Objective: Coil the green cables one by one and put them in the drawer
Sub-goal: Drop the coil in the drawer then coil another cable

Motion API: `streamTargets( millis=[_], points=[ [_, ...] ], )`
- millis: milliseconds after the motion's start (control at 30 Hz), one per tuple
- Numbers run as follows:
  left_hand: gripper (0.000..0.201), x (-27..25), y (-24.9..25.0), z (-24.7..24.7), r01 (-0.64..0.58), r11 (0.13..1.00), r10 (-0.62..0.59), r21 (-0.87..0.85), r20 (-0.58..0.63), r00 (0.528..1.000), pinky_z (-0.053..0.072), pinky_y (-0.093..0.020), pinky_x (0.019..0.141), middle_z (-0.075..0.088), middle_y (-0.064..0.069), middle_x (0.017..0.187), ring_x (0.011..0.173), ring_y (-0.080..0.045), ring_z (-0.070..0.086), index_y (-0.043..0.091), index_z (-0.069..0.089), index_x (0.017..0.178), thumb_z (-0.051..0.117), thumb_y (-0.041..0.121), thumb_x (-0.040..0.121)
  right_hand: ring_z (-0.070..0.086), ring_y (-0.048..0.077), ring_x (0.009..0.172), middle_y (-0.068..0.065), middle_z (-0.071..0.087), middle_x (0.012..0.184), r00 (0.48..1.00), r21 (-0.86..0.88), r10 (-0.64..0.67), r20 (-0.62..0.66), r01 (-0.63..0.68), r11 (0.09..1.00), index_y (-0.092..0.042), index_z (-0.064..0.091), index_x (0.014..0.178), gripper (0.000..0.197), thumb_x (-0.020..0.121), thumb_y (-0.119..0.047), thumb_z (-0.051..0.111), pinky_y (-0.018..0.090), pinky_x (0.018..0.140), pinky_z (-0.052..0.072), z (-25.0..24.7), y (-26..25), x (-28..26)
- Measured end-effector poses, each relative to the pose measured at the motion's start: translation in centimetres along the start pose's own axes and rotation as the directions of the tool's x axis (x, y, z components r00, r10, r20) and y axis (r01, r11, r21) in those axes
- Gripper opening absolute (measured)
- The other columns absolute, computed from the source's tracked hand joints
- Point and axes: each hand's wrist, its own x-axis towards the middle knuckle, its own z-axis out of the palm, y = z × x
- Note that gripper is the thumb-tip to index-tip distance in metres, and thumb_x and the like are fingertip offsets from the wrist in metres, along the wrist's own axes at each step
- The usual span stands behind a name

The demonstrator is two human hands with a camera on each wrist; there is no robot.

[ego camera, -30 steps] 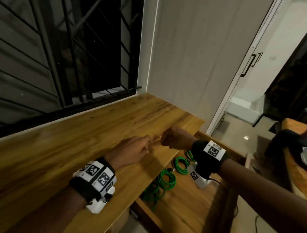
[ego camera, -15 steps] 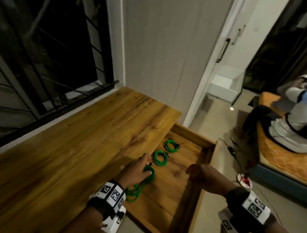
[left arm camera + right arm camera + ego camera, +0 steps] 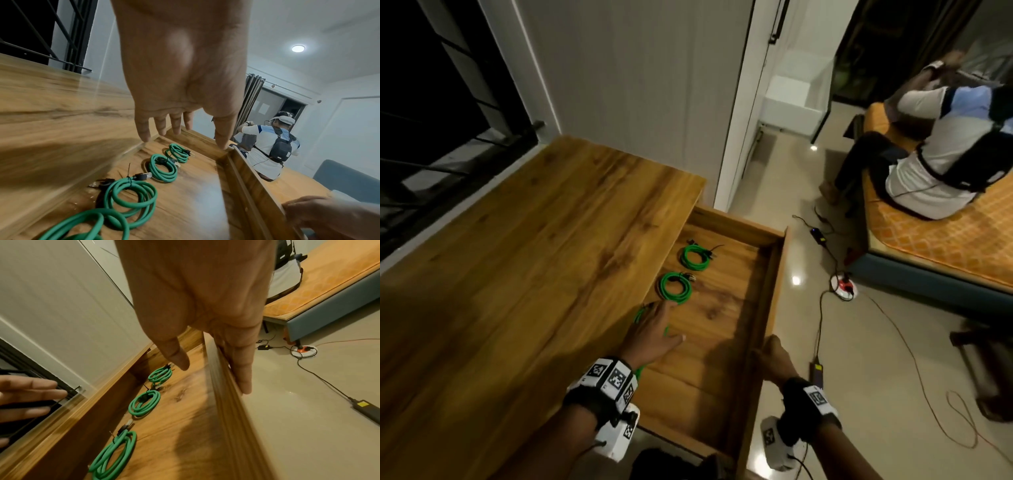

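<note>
- Green cables: three coils lie in a row on the drawer (image 3: 763,294) floor, along the side under the desk (image 3: 534,260). All apart from each other.
- Nearest coil (image 3: 131,199): a second ago both hands were together on the desk; half a second ago the left hand reached into the drawer with it. Now it lies flat, tied, plugs sticking out.
- Left hand (image 3: 650,337): over that coil, grip let go, fingers straight and spread, holding nothing. Release looks done.
- Right hand (image 3: 774,359): moved from the desk to the drawer's front panel. Thumb inside, fingers straight down the outer face; the panel sits between them.
- Middle coil (image 3: 675,287) and far coil (image 3: 695,257): flat, undisturbed.
- Desk top shows no cable left. I'd judge the task nearly finished; closing the drawer is likely next, once the left hand clears.
- Beyond: a person sits on a bed (image 3: 945,240), chargers on the floor.
</note>
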Motion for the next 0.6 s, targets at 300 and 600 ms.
streamTargets(
  millis=[300, 600],
  points=[
    [0.090, 0.0, -2.7, -1.6, 0.099, 0.995, -0.095, 0.033, -0.097, 0.991, 0.030, -0.046, 0.112, 0.026, -0.002, 0.156, 0.142, -0.030, 0.026, 0.021, 0.026, 0.148, 0.075, 0.050, 0.078, 0.065, 0.032, 0.099, 0.013, 0.062, 0.121, 0.996, 0.125, 0.039, 0.086, -0.050, 0.991, -0.010, 0.036, 0.134, 0.067, 0.073, -0.032, 0.056, 0.048, 0.086, 0.058, 2.0, -2.6, -0.8],
    [0.144, 0.3, -2.4, 0.9, 0.312, 0.910, -0.327, 0.272, 0.010, 0.945, 0.000, -0.065, 0.117, -0.028, -0.017, 0.160, 0.148, -0.039, -0.023, 0.017, -0.018, 0.154, 0.059, 0.090, 0.057, 0.067, 0.028, 0.096, 0.008, 0.065, 0.116, 0.990, 0.198, -0.034, 0.137, 0.006, 0.980, -0.013, 0.039, 0.126, 0.042, 0.089, -0.015, 0.058, 0.049, 0.085, 0.059, 4.8, -6.7, -0.4]
  ],
)
